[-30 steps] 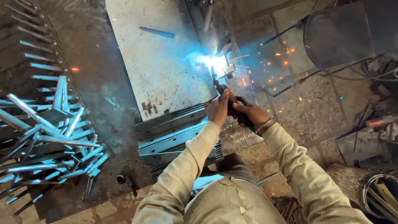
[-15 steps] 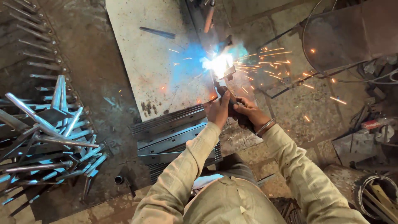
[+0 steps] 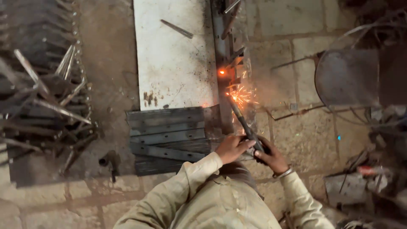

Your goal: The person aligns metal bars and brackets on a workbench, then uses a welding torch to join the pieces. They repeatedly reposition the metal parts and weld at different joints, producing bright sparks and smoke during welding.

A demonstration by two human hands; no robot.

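Both hands (image 3: pixel 250 150) clamp welding holder (image 3: pixel 246 125), fingers wrapped tight; sparks (image 3: pixel 241 94) near bare skin, burn risk if grip slips.

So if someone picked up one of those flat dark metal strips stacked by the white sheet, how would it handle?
The flat metal strips look like solid bar stock, so probably stiff and heavy for their size. Being flat, they should slide rather than roll. Lying close to the sparks, the nearest ends may be hot.
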